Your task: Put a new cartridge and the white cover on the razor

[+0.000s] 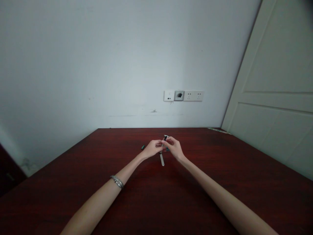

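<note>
My left hand (152,148) and my right hand (174,148) meet over the far middle of the table, fingers closed in a pinch around one small object. That small object (165,138) has a whitish top end and a dark part below it; my fingers cover most of it, so its kind is unclear. Below the fingers a narrow light-grey strip (162,160) sticks out toward me, with a rounded end and a small dark spot. A bit of teal (167,149) shows under my right fingers. Left of my left hand lies a small dark-green piece (143,147).
The dark red wooden table (156,195) reaches a pale wall with sockets (193,96) and a small switch plate (169,96). At the back right corner lies a thin flat strip (218,131), beside a white door (278,98). My left wrist wears a silver watch or bracelet (117,181).
</note>
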Demonstrator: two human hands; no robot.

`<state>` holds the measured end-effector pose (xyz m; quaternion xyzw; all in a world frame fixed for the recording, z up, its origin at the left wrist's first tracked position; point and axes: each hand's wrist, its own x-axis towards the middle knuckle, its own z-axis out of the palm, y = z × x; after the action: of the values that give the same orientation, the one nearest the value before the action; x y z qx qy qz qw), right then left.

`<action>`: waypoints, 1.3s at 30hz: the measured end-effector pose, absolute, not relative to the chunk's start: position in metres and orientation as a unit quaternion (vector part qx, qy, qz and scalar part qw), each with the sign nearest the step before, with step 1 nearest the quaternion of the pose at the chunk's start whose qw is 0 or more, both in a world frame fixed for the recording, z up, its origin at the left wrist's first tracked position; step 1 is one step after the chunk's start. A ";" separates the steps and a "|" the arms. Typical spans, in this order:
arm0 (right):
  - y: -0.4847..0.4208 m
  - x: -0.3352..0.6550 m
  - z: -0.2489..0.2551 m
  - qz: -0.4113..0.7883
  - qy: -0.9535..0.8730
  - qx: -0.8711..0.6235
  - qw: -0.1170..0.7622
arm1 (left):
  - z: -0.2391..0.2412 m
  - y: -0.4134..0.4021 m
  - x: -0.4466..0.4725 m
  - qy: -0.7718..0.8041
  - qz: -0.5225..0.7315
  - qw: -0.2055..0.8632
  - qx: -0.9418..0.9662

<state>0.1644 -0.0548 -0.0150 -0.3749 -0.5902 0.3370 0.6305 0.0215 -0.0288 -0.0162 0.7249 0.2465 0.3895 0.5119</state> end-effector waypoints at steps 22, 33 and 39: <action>-0.086 0.149 -0.028 0.020 -0.766 -0.622 0.159 | 0.000 -0.020 0.004 0.303 0.471 0.449 0.696; -0.072 0.160 -0.032 0.107 -0.768 -0.585 0.239 | -0.004 -0.017 0.004 0.297 0.470 0.457 0.694; -0.046 0.185 -0.027 0.174 -0.709 -0.528 0.434 | -0.006 -0.015 0.003 0.303 0.479 0.451 0.690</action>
<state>0.1847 -0.0463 -0.0269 -0.5282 -0.7088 0.1736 0.4342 0.0033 -0.0146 -0.0065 0.6896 0.3029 0.4792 0.4506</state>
